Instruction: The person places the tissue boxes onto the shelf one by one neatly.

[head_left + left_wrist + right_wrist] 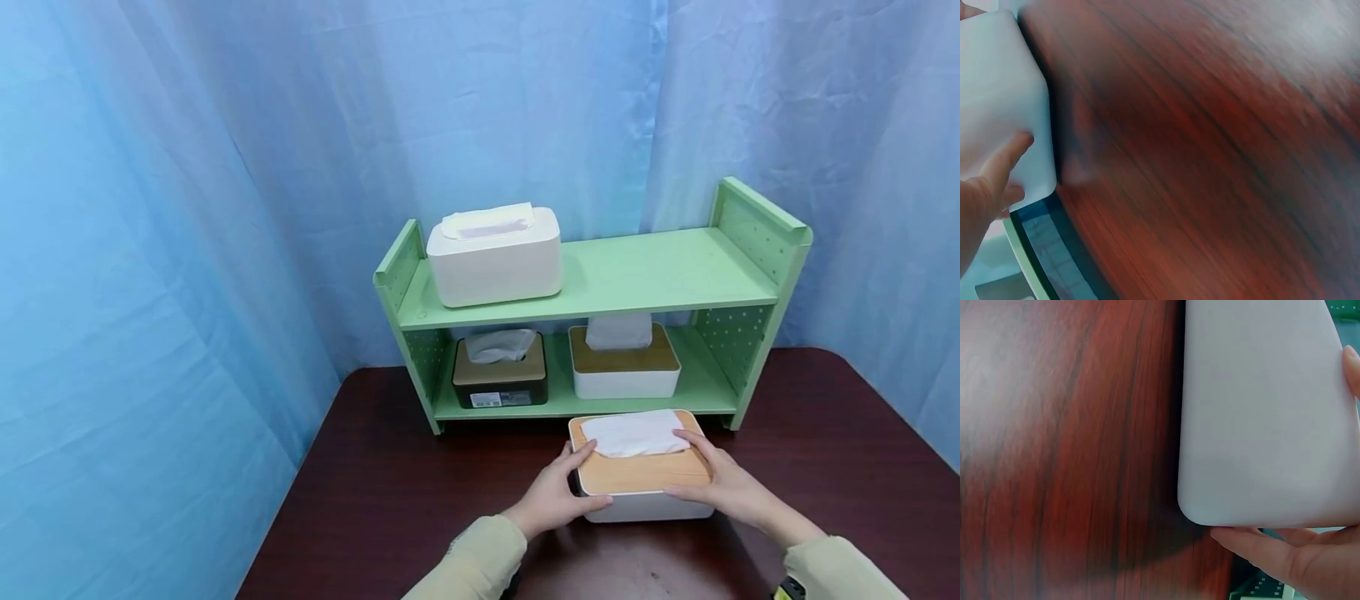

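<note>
A white tissue box with a light wooden lid is at the front of the green shelf, a white tissue draped over its top. From its left side, my left hand grips it, thumb on the front wall and a fingertip on the lid by the tissue. My right hand grips the right end, thumb at the lid's front edge and a finger near the tissue. In the left wrist view, fingers touch the smooth white wall. Fingers also lie along the box's end in the right wrist view, close over the table.
Behind stands a green two-tier shelf. An all-white tissue box sits on its upper tier. Below are a dark tissue box with a tan lid and a white, wood-lidded one. Blue curtains surround the dark wooden table.
</note>
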A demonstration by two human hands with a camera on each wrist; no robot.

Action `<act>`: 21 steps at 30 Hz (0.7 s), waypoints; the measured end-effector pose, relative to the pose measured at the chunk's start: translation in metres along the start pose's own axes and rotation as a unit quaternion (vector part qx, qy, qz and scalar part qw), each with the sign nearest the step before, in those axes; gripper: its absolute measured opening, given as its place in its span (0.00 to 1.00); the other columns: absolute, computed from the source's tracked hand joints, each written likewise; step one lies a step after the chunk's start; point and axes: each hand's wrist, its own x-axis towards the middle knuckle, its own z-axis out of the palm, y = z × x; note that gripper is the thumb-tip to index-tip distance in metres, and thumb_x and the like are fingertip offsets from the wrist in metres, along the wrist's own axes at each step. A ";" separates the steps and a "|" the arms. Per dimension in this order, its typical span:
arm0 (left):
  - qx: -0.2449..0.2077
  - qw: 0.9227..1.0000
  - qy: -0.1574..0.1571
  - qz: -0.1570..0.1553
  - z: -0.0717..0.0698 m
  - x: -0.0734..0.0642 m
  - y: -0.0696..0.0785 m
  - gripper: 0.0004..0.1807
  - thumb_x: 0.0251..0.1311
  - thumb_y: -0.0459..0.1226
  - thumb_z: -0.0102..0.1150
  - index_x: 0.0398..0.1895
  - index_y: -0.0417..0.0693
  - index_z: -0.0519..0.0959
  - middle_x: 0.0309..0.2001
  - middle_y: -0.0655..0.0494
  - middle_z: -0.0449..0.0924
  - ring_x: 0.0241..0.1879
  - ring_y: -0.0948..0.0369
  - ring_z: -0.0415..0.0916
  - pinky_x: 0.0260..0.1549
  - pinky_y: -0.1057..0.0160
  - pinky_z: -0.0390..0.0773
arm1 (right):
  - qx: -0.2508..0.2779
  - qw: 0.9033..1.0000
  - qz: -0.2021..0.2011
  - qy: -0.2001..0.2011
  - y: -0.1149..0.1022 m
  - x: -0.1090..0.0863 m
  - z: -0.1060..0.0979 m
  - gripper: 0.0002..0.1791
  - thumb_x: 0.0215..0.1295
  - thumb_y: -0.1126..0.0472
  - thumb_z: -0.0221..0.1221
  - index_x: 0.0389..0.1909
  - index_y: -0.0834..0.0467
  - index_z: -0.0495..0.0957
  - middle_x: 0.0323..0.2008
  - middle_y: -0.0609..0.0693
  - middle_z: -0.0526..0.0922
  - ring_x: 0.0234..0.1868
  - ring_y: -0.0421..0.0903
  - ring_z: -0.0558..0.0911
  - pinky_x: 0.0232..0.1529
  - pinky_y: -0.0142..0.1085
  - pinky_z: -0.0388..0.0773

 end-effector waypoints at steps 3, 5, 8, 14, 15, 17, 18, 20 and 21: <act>-0.012 1.000 0.000 0.003 -0.004 -0.001 -0.004 0.43 0.51 0.48 0.70 0.71 0.64 0.60 0.72 0.40 0.52 0.71 0.47 0.53 0.63 0.52 0.64 | -0.009 1.000 -0.015 0.014 -0.003 0.000 0.004 0.50 0.54 0.47 0.67 0.70 0.64 0.52 0.63 0.78 0.58 0.60 0.72 0.65 0.49 0.60 0.69; -0.017 1.000 0.002 0.008 -0.006 -0.002 -0.006 0.43 0.51 0.47 0.70 0.71 0.63 0.61 0.72 0.42 0.52 0.71 0.47 0.52 0.64 0.52 0.63 | -0.014 1.000 -0.011 0.014 -0.004 -0.001 0.006 0.50 0.54 0.45 0.66 0.70 0.63 0.52 0.63 0.78 0.59 0.59 0.72 0.67 0.49 0.59 0.70; -0.017 1.000 0.004 0.014 -0.011 -0.003 -0.009 0.42 0.51 0.46 0.70 0.70 0.60 0.62 0.72 0.42 0.54 0.72 0.48 0.51 0.64 0.51 0.62 | -0.017 1.000 0.002 0.013 -0.003 -0.002 0.008 0.49 0.55 0.43 0.64 0.72 0.59 0.53 0.64 0.76 0.59 0.58 0.71 0.70 0.48 0.57 0.71; -0.008 1.000 0.003 0.018 -0.018 -0.003 -0.012 0.42 0.51 0.46 0.70 0.70 0.60 0.62 0.72 0.42 0.53 0.71 0.48 0.51 0.65 0.51 0.62 | -0.002 0.999 -0.030 0.035 0.002 -0.001 0.006 0.46 0.53 0.45 0.67 0.69 0.56 0.60 0.64 0.71 0.63 0.58 0.66 0.73 0.48 0.54 0.72; -0.009 1.000 0.002 0.018 -0.019 -0.004 -0.012 0.42 0.51 0.46 0.70 0.70 0.60 0.62 0.72 0.42 0.53 0.72 0.48 0.51 0.65 0.51 0.62 | -0.001 0.998 -0.042 0.036 0.003 -0.001 0.005 0.45 0.52 0.46 0.68 0.69 0.57 0.61 0.64 0.71 0.65 0.57 0.66 0.73 0.48 0.53 0.73; -0.013 1.000 0.000 0.016 -0.020 -0.004 -0.013 0.42 0.51 0.46 0.70 0.70 0.59 0.62 0.72 0.42 0.53 0.72 0.48 0.51 0.65 0.51 0.61 | -0.002 0.997 -0.061 0.039 0.005 0.000 0.004 0.44 0.51 0.48 0.69 0.67 0.59 0.63 0.62 0.71 0.67 0.56 0.64 0.74 0.46 0.49 0.74; -0.017 1.000 0.000 0.016 -0.020 -0.005 -0.014 0.42 0.50 0.45 0.70 0.70 0.59 0.63 0.72 0.42 0.53 0.72 0.49 0.51 0.65 0.51 0.61 | -0.005 0.997 -0.067 0.041 0.005 0.000 0.004 0.44 0.50 0.49 0.70 0.67 0.59 0.64 0.62 0.70 0.68 0.56 0.63 0.75 0.45 0.47 0.74; -0.026 1.000 -0.001 0.015 -0.020 -0.006 -0.015 0.42 0.50 0.45 0.70 0.70 0.59 0.63 0.72 0.42 0.53 0.72 0.49 0.51 0.66 0.51 0.60 | -0.008 0.996 -0.076 0.043 0.006 0.001 0.004 0.43 0.49 0.50 0.71 0.65 0.59 0.66 0.61 0.68 0.70 0.54 0.59 0.76 0.44 0.42 0.75; -0.032 0.999 0.000 0.016 -0.020 -0.006 -0.016 0.41 0.50 0.45 0.70 0.70 0.59 0.64 0.72 0.42 0.53 0.72 0.49 0.50 0.66 0.51 0.60 | -0.007 0.996 -0.080 0.042 0.007 0.001 0.005 0.43 0.49 0.51 0.71 0.65 0.59 0.66 0.61 0.68 0.70 0.54 0.57 0.76 0.43 0.40 0.75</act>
